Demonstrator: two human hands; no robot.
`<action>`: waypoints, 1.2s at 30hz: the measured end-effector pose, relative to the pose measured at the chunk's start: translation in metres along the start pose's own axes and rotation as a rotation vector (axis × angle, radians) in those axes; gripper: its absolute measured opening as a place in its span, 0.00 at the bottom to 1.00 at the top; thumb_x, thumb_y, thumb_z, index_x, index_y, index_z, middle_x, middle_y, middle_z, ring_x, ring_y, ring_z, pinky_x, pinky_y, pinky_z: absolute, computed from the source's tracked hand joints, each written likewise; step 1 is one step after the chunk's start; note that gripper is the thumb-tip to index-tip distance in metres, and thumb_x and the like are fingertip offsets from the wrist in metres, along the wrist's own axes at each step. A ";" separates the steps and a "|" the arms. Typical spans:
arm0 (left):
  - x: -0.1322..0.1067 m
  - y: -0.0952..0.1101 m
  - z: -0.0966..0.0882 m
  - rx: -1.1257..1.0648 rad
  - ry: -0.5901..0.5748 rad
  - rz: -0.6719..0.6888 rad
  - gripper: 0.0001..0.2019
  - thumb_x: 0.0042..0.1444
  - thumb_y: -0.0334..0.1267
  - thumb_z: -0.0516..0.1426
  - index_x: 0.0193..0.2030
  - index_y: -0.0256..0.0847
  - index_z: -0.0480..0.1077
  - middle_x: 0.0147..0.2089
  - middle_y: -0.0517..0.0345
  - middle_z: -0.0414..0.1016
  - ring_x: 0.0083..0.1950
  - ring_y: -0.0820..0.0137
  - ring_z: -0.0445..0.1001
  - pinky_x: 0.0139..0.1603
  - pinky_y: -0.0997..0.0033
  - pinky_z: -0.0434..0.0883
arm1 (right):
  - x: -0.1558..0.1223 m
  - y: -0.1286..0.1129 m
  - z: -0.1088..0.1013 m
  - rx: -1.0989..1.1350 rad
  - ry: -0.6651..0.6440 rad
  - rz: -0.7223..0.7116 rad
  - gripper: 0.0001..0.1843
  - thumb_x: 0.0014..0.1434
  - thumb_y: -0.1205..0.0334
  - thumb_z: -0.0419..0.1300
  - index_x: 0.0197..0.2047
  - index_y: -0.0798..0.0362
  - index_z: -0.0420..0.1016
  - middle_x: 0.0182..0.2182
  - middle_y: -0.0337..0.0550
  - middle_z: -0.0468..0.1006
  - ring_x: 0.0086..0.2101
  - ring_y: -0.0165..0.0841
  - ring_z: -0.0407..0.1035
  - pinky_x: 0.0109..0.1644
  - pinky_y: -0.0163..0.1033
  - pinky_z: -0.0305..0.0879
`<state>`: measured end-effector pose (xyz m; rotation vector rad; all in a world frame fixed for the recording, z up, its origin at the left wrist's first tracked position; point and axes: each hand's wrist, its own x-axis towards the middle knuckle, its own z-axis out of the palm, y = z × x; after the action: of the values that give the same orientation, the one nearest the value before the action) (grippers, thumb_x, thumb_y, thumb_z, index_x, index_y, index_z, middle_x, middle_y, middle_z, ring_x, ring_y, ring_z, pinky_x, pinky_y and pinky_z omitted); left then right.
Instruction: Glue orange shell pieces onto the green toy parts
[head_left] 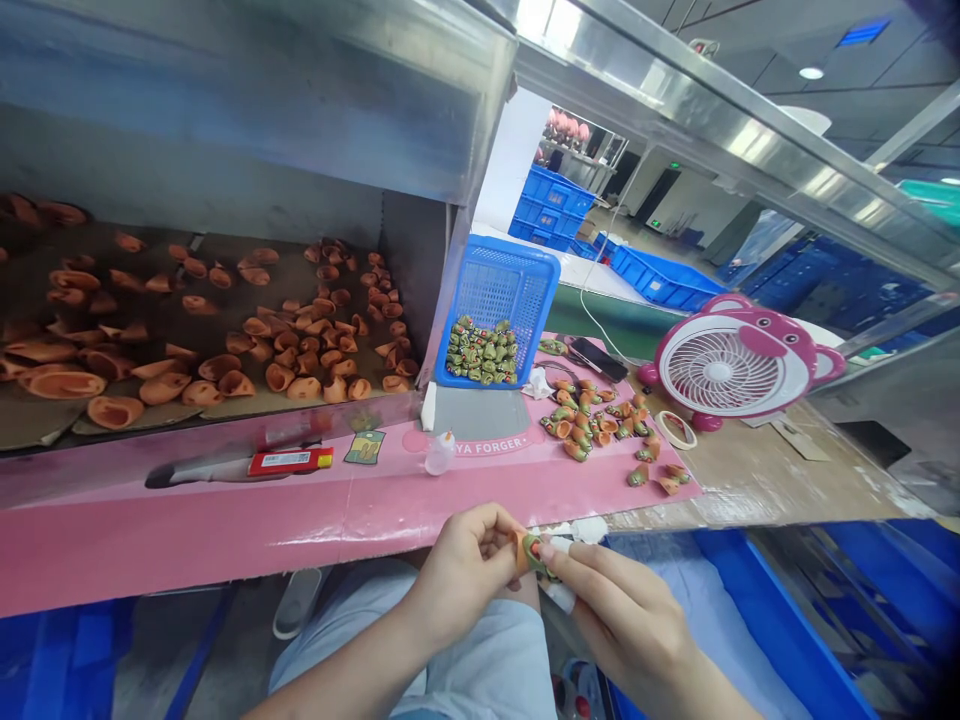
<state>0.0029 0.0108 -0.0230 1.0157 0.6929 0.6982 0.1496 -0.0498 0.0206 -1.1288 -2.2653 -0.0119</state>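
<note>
A small green-and-orange painted piece (532, 549) is pinched between my two hands above my lap, at the front edge of the pink mat. My left hand (469, 570) has its fingers closed on the orange end. My right hand (626, 600) grips the green end, with something white, perhaps tissue, showing around its fingers. Beyond my hands, similar green-and-orange pieces (577, 425) lie loose on the mat. A blue basket (501, 262) behind them holds several green pieces (484, 355). Near the mat's middle stands a small translucent bottle (439, 455) with a pointed tip.
At left, many hollow orange pieces (300, 340) lie on cardboard under a metal hood (262, 90). A red box (291, 460) rests on the pink mat (225, 535). On the right are a pink fan (720, 370), a tape roll (676, 430) and a phone (598, 359).
</note>
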 end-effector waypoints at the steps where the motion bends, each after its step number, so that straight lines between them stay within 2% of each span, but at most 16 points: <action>1: 0.001 -0.001 0.000 -0.010 -0.017 -0.003 0.04 0.47 0.33 0.53 0.27 0.34 0.63 0.21 0.62 0.63 0.22 0.78 0.62 0.24 0.79 0.61 | -0.002 0.001 0.000 0.001 -0.012 0.022 0.21 0.51 0.81 0.46 0.48 0.60 0.64 0.35 0.51 0.71 0.36 0.32 0.67 0.36 0.34 0.68; 5: 0.005 -0.002 -0.005 -0.039 -0.131 -0.015 0.05 0.48 0.28 0.51 0.32 0.33 0.67 0.23 0.60 0.67 0.25 0.77 0.65 0.28 0.79 0.64 | -0.009 0.006 -0.001 0.009 -0.064 0.137 0.18 0.54 0.77 0.47 0.48 0.58 0.64 0.34 0.49 0.70 0.34 0.31 0.67 0.34 0.33 0.67; 8: 0.000 -0.001 -0.010 0.046 -0.126 0.038 0.12 0.52 0.32 0.51 0.43 0.40 0.66 0.39 0.56 0.72 0.41 0.72 0.69 0.43 0.75 0.66 | -0.012 0.009 -0.005 0.031 -0.021 0.203 0.17 0.54 0.76 0.49 0.47 0.56 0.63 0.34 0.46 0.70 0.34 0.30 0.67 0.34 0.32 0.66; 11: -0.009 0.000 -0.014 0.301 -0.042 0.166 0.15 0.55 0.37 0.49 0.50 0.48 0.62 0.52 0.61 0.65 0.53 0.71 0.62 0.54 0.72 0.59 | -0.013 0.010 -0.010 0.069 0.058 0.268 0.17 0.52 0.77 0.51 0.46 0.54 0.64 0.34 0.44 0.71 0.35 0.29 0.67 0.36 0.31 0.66; 14: -0.016 -0.003 -0.013 0.511 -0.045 0.318 0.16 0.56 0.37 0.47 0.52 0.51 0.59 0.56 0.62 0.60 0.56 0.70 0.58 0.57 0.70 0.56 | -0.014 0.010 -0.011 0.127 0.105 0.329 0.17 0.52 0.76 0.53 0.45 0.53 0.64 0.34 0.42 0.72 0.34 0.29 0.68 0.37 0.31 0.66; 17: -0.017 -0.008 -0.011 0.616 -0.085 0.455 0.19 0.56 0.33 0.47 0.54 0.52 0.56 0.58 0.62 0.57 0.57 0.71 0.56 0.58 0.70 0.55 | -0.015 0.012 -0.009 0.210 0.146 0.376 0.16 0.52 0.74 0.55 0.44 0.52 0.66 0.33 0.41 0.72 0.32 0.28 0.68 0.35 0.30 0.66; 23: -0.014 -0.012 -0.010 0.791 -0.155 0.589 0.25 0.54 0.28 0.48 0.58 0.51 0.49 0.60 0.60 0.51 0.59 0.72 0.53 0.58 0.72 0.53 | -0.020 0.016 -0.003 0.308 0.206 0.450 0.13 0.52 0.71 0.57 0.43 0.52 0.66 0.32 0.40 0.72 0.30 0.27 0.67 0.33 0.31 0.66; 28: -0.015 -0.012 -0.009 0.850 -0.171 0.626 0.26 0.54 0.27 0.48 0.59 0.47 0.47 0.61 0.55 0.50 0.59 0.70 0.52 0.58 0.71 0.53 | -0.023 0.014 -0.004 0.304 0.215 0.455 0.13 0.53 0.71 0.56 0.43 0.54 0.67 0.32 0.41 0.72 0.29 0.27 0.67 0.32 0.31 0.65; 31: -0.012 -0.015 -0.007 0.828 -0.115 0.601 0.23 0.54 0.28 0.49 0.56 0.46 0.54 0.58 0.54 0.57 0.57 0.70 0.57 0.57 0.72 0.56 | -0.022 0.015 -0.003 0.314 0.209 0.479 0.11 0.52 0.70 0.57 0.41 0.54 0.68 0.29 0.40 0.72 0.27 0.26 0.66 0.30 0.30 0.64; 33: -0.010 -0.016 -0.006 0.785 -0.042 0.534 0.18 0.54 0.30 0.50 0.52 0.46 0.60 0.53 0.55 0.65 0.53 0.70 0.62 0.54 0.74 0.59 | -0.020 0.016 -0.001 0.353 0.185 0.507 0.10 0.52 0.69 0.57 0.40 0.55 0.68 0.28 0.39 0.72 0.26 0.25 0.66 0.29 0.29 0.64; 36: -0.009 -0.014 -0.001 0.615 0.026 0.356 0.11 0.54 0.34 0.51 0.44 0.45 0.66 0.45 0.57 0.71 0.46 0.70 0.68 0.47 0.75 0.64 | -0.016 0.018 -0.001 0.396 0.117 0.584 0.05 0.51 0.66 0.58 0.34 0.56 0.69 0.24 0.38 0.71 0.23 0.25 0.65 0.26 0.28 0.62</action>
<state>-0.0009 -0.0009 -0.0340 1.7268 0.7777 0.8262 0.1705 -0.0501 0.0081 -1.4672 -1.6630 0.5600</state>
